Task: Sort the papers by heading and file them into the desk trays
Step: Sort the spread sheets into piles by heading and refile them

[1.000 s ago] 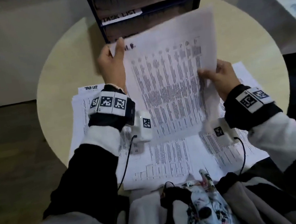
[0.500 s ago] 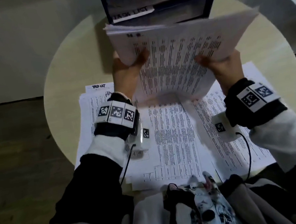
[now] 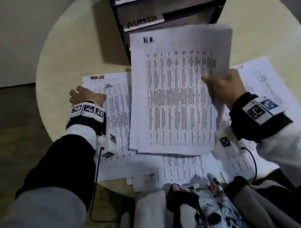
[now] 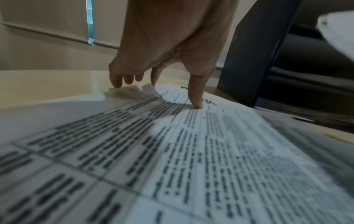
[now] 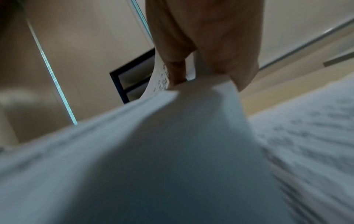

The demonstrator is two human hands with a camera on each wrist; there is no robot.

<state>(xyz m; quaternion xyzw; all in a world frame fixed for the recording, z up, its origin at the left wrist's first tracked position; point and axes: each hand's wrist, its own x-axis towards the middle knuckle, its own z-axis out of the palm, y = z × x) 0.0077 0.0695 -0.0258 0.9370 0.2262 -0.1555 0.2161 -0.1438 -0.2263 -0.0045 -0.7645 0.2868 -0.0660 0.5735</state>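
a thin sheaf of printed papers (image 3: 178, 93), headed with a short handwritten mark that cannot be read, is held above the middle of the round tabletop (image 3: 69, 53), just in front of the dark desk trays (image 3: 167, 2) standing at the far edge. the sheaf is pinched along its right edge by the right hand (image 3: 222, 88), thumb on top and fingers under; in the right wrist view the sheets are seen to bow away from the pinch. the left hand (image 3: 86, 97) is laid on the papers spread toward the left edge (image 3: 115, 123), its thumb (image 4: 195, 94) pressed to the top sheet and the other fingers loosely spread, nothing gripped.

the sheaf is judged light, limp and slippery between sheets, so it may fan or droop from a one-sided hold. a second hold at the opposite edge would probably keep it flat enough for a tray slot.
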